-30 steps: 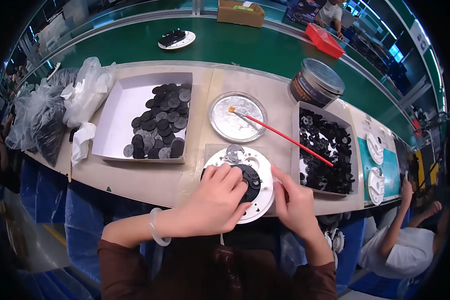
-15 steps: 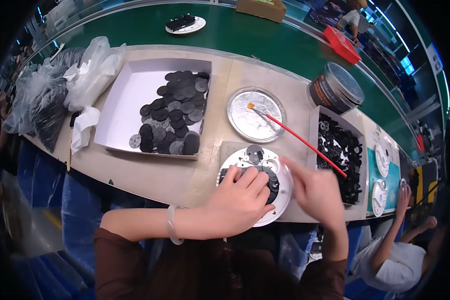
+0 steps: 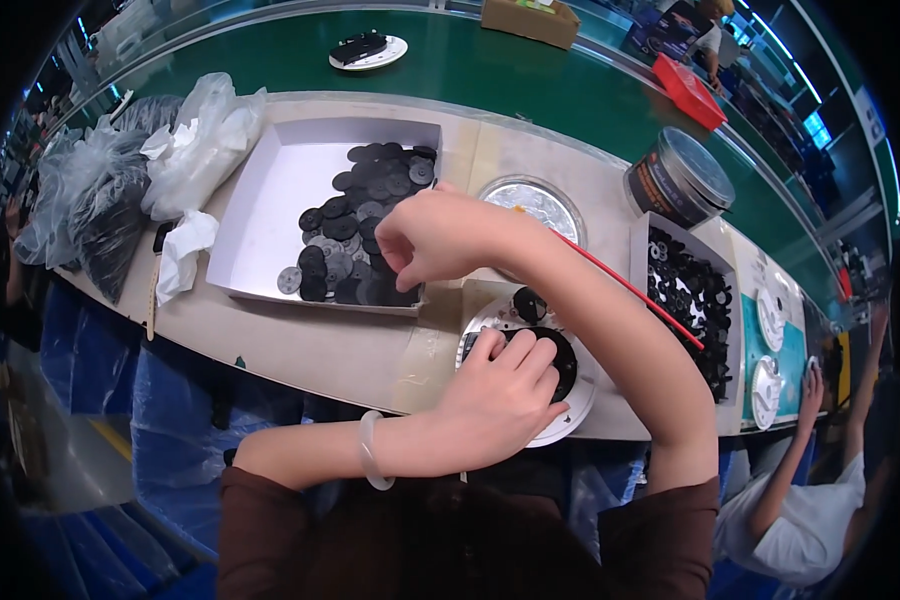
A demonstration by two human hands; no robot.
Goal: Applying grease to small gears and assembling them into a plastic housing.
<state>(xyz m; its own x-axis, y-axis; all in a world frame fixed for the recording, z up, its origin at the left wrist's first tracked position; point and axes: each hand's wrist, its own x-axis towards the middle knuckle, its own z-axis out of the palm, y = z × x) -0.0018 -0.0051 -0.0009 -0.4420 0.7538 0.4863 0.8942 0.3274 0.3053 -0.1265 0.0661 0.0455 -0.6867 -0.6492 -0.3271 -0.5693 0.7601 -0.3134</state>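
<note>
Holding my right hand [image 3: 440, 235], fingers curled, at the black discs [image 3: 345, 225]; can't tell if gripping. Discs lie just left of fingertips, white round base [image 3: 579, 405] under my bent left hand [image 3: 500, 400], grip unclear.

My right hand [image 3: 420, 240] is over the white box [image 3: 265, 215] left of centre, so my right forearm [image 3: 620, 325] bars the middle, between the metal lid [image 3: 545, 198] and the round white plate [image 3: 582, 400]; my left hand [image 3: 500, 400] blocks the plate at lower centre. Plastic bags [image 3: 100, 185] crowd the upper left, and a tin [image 3: 675, 180] and slanting red brush [image 3: 630, 291] the right. I could pass over the bare worktop [image 3: 310, 350], lower left, or the green surface [image 3: 470, 80], top centre
</note>
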